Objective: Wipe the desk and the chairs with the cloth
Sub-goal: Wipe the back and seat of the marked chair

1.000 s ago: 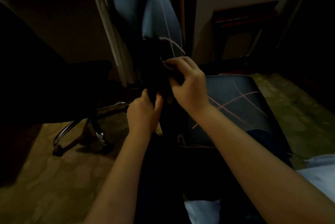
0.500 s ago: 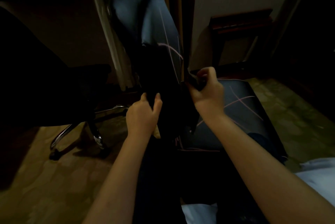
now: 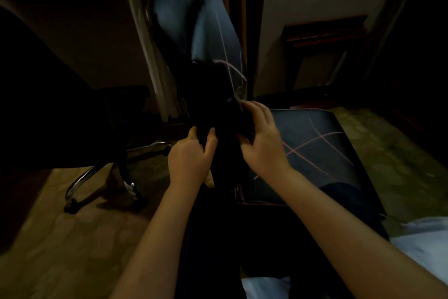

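A dark padded chair with thin pink lines stands before me, its backrest (image 3: 213, 29) upright and its seat (image 3: 312, 153) to the right. My left hand (image 3: 191, 158) grips the dark lower edge of the backrest, thumb and fingers curled round it. My right hand (image 3: 261, 143) sits at the joint between backrest and seat, fingers curled round a dark cloth (image 3: 244, 121) that is hard to tell from the shadowed upholstery.
A black office chair (image 3: 48, 104) with a chrome wheeled base (image 3: 101, 177) stands at the left. A dark wooden side table (image 3: 322, 39) is against the wall at the back right. Curtains (image 3: 252, 20) hang behind the backrest. Patterned carpet (image 3: 60, 238) covers the floor.
My right hand swept from the backrest's middle out to its right edge, then came back left and down to the joint by the seat. My left hand kept its grip.
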The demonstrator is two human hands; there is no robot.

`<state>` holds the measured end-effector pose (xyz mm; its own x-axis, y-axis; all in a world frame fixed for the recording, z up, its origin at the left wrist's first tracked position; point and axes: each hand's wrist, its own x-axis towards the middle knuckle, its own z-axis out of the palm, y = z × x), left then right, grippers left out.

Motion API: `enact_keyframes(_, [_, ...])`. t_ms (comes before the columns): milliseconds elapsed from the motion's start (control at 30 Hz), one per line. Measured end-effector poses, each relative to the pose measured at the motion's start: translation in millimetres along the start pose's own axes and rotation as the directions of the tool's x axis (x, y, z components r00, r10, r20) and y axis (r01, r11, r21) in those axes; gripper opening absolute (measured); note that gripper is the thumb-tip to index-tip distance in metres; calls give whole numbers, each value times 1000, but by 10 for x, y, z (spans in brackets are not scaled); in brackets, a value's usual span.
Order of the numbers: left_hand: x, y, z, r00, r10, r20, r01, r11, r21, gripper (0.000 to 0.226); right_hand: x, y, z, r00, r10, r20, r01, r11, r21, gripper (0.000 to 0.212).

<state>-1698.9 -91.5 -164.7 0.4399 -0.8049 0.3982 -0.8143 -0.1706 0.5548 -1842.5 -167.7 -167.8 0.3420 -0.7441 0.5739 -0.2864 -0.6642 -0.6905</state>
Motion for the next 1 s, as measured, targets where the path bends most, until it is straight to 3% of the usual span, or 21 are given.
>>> enact_keyframes(100, [11,-15,10,1000,-11,14,11,1000,18,75,152,-54,-70,995,-85,-45,83,995,-61,51])
enact_keyframes(200, [24,-6,13,1000,-28,-6,28,999,43,60,351,-233,-82,975,-180,-131,180,984,-14,43])
enact_keyframes(267, [20,10,6,999,-41,-28,42,997,57,52,392,-300,-8,975,-189,-114,190,982,-1,41])
enact_keyframes(433, [26,-28,7,1000,-1,1,1,1000,28,85,143,50,99,986,-151,-75,139,979,-151,30])
enact_keyframes(600, [12,-28,17,1000,13,-21,-13,1000,4,94,-153,335,-5,998,-10,62,26,962,-272,32])
enact_keyframes(733, [-2,-15,-9,1000,4,12,-4,1000,26,86,200,-32,-94,993,-105,-46,101,991,-91,32])
enact_keyframes(867, [5,27,-10,998,-51,-23,53,995,80,47,485,-287,6,981,-167,-98,168,986,-4,31])
enact_keyframes(933, [18,13,-18,999,-45,8,44,995,85,51,360,-153,82,984,-151,-99,148,988,-33,28])
enact_keyframes(1000, [12,13,-36,1000,-20,23,19,999,46,70,118,80,125,992,-92,-84,86,993,-76,28])
